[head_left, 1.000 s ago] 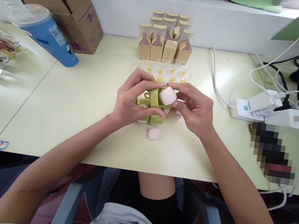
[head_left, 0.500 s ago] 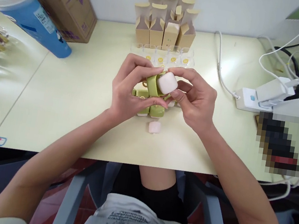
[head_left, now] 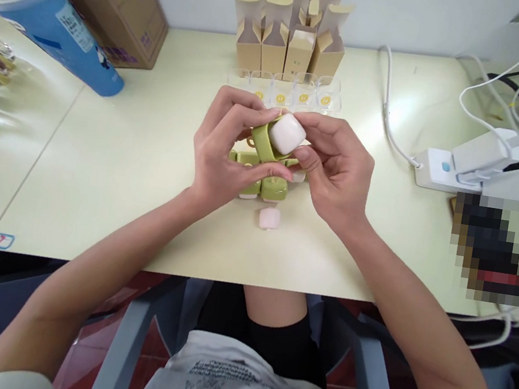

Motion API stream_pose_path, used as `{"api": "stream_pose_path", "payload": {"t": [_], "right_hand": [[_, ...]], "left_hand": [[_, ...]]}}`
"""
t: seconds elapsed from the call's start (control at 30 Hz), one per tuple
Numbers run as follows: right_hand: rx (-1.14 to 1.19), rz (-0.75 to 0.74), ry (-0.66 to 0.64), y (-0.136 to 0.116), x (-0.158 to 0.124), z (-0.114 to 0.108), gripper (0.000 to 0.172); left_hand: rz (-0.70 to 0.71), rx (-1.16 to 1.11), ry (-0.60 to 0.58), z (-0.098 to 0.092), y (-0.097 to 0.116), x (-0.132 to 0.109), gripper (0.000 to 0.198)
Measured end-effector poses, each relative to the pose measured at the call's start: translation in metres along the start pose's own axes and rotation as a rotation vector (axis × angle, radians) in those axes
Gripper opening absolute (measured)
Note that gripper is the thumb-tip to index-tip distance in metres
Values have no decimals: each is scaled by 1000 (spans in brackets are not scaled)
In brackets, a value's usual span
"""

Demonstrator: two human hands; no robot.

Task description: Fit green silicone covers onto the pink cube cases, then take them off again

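Observation:
My left hand (head_left: 220, 149) has its thumb and fingers closed around a green cover (head_left: 261, 141), which looks like an earbud-case sleeve. A white rounded case (head_left: 288, 134) sits tilted in the cover's mouth, partly inside it. Fingertips of my right hand (head_left: 343, 171) pinch that white case from the right. Both hands hold the pair above the table. Below them lie several green cases (head_left: 274, 188), partly hidden by my hands. One loose pale white piece (head_left: 269, 218) rests nearer to me.
Open cardboard boxes (head_left: 274, 50) stand at the back, with clear plastic holders (head_left: 326, 97) in front. A blue cup (head_left: 74, 43) and a large carton (head_left: 130, 13) are at left. On the right are a power strip (head_left: 441, 170), cables and a pixelated object (head_left: 490, 248).
The white case has turned a little in the mouth of the green cover, between my fingers. My view has shifted slightly. The things on the table stay put.

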State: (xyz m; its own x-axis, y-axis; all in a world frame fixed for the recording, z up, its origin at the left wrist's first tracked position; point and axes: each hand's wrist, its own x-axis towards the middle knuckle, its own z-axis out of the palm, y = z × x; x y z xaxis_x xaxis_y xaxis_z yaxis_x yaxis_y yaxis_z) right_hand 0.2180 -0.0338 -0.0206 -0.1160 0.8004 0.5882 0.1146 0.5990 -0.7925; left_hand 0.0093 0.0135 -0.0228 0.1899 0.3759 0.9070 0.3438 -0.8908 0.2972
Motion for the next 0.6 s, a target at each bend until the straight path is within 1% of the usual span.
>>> {"api": "stream_pose_path", "payload": {"t": [0.13, 0.2, 0.27, 0.3, 0.4, 0.47, 0.53, 0.6], "right_hand": [[0, 21, -22, 1, -2, 6, 61], [-15, 27, 1, 3, -2, 6, 63], [-41, 30, 53, 4, -2, 3, 59], [-55, 31, 76, 5, -1, 1, 56], [-94, 34, 98, 4, 1, -5, 53], [-120, 29, 95, 1, 3, -9, 53], [-149, 23, 71, -2, 4, -11, 52], [-178, 17, 33, -6, 5, -12, 52]], "left_hand": [[-146, -44, -54, 2, -1, -7, 71], [-163, -76, -95, 2, 2, -7, 70], [-148, -157, -137, 1, 4, -6, 71], [-150, -203, -159, 1, 4, -5, 67], [-211, -276, -216, -2, 0, -2, 54], [-260, -262, -252, -4, -4, 0, 56], [-275, -254, -253, -4, -6, 2, 60], [-243, -287, -209, -2, -6, 3, 57]]}}
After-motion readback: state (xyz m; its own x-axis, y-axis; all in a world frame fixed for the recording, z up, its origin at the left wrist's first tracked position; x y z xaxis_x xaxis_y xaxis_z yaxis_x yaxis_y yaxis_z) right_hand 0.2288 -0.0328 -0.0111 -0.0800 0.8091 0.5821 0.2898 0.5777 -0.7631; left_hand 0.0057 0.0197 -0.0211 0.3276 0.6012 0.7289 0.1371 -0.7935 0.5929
